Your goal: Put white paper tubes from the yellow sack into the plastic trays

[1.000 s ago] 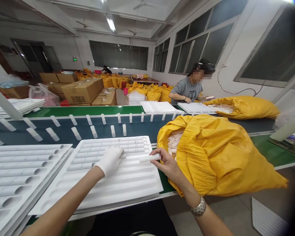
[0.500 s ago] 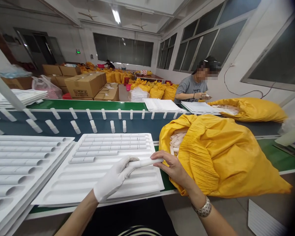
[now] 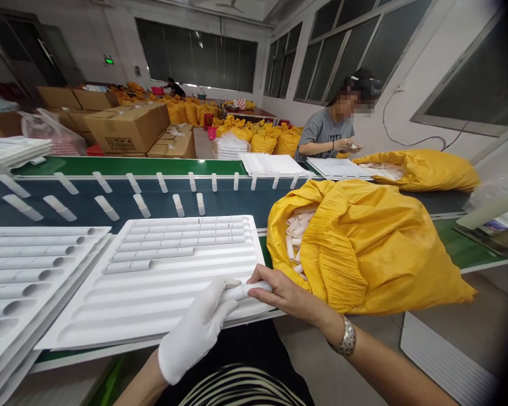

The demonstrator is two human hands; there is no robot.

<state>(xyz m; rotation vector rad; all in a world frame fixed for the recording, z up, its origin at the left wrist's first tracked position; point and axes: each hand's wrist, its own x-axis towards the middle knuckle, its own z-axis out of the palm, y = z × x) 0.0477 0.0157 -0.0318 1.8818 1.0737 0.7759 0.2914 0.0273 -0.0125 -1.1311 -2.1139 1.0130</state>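
A short white tube (image 3: 240,292) is held between both hands, over the front right part of a grooved white tray (image 3: 152,301). My left hand (image 3: 201,327), in a white glove, is closed round its left end. My bare right hand (image 3: 279,293) pinches the other end between thumb and fingers. Rows of white tubes (image 3: 182,234) lie in the tray's far grooves, while its near grooves hold none. Right of the tray lies a yellow sack (image 3: 364,248), its mouth showing many loose white tubes (image 3: 296,231).
A stack of filled trays (image 3: 25,276) stands at the left. Behind the trays, a dark belt (image 3: 152,197) carries two rows of tubes. Across it a co-worker (image 3: 328,129) handles small pieces beside another yellow sack (image 3: 436,169). Cardboard boxes (image 3: 127,129) stand further back.
Both hands have drawn the tube lower and nearer to my body. My left fingers now wrap further round it. The view has tilted down and the belt's tubes appear further left.
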